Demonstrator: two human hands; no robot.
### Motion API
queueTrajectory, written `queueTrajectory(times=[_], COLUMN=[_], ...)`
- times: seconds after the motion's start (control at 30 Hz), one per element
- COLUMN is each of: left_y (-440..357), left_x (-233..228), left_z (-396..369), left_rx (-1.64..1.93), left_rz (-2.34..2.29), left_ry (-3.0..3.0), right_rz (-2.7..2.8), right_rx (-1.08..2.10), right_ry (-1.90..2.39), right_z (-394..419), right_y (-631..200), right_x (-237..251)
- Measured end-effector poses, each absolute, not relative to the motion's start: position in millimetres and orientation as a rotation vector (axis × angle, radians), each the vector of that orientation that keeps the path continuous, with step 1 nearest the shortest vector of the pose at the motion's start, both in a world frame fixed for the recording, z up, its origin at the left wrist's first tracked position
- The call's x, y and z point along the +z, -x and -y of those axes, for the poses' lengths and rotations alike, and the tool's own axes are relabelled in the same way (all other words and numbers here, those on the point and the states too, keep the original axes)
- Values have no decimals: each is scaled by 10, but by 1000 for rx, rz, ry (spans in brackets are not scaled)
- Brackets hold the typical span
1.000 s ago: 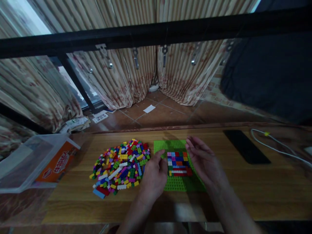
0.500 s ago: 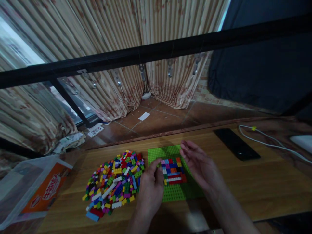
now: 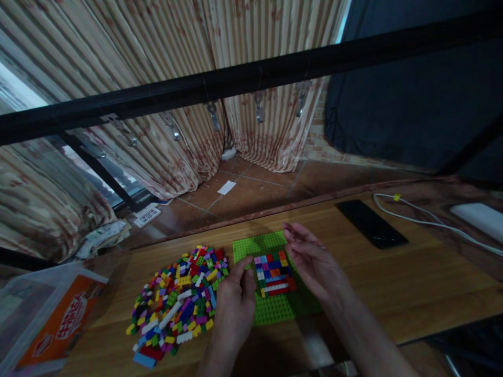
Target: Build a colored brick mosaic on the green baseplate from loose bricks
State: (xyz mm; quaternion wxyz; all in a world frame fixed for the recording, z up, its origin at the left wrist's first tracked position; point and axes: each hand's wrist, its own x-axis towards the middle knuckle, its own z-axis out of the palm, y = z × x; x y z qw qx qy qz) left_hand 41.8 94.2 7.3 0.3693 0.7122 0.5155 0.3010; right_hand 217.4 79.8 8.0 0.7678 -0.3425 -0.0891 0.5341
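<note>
A green baseplate (image 3: 275, 312) lies on the wooden table, and a block of colourful toy bricks (image 3: 274, 273) is fixed on its middle in tight rows. At the left edge of that block is my left hand (image 3: 234, 298), thumb and forefinger apart, with its other fingers curled out of sight. My right hand (image 3: 314, 259) hovers over the plate's right side, its fingers loosely stretched and no brick visible in them. Left of the plate spreads a heap of loose bricks (image 3: 184, 293) in many colours.
A black phone (image 3: 371, 224) lies at the right of the table (image 3: 424, 283), beside a white cable (image 3: 424, 222). At the left stands a clear plastic box (image 3: 35, 293) with an orange label. Beyond the table are a dark rail (image 3: 236, 82) and striped curtains (image 3: 263, 131).
The whole view has shifted, so the table's things appear slightly farther left. Both hands keep nearly the same place beside the brick block; my right fingers have bent a little.
</note>
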Motion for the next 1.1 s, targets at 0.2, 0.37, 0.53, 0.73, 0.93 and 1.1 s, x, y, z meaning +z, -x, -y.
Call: queueTrajectory(times=[0.2,0.37,0.53,0.73,0.93,1.1], left_y=[-417,-411,-405,-408,-401,-401], left_x=[83,80,67,72,57,67], left_z=[-936,-940,-944,-947,-941,-935], left_rx=[758,751,762,736,729,729], left_rz=[-1329,-1332,-1321,-1334,-1329,-1332], left_ry=[-1843,-1847,-1860,-1864,-1861,-1854], right_rz=[182,193,182,186,209,204], right_rx=[1160,1178,1205,1231,1226,1220], right_ry=[737,725,707,685,683,693], right_z=[-786,-768,-756,-746,-754,-759], right_y=[-2168,-2177,-2192,-2193,-2195,-2185], right_x=[87,74,85,88,64,64])
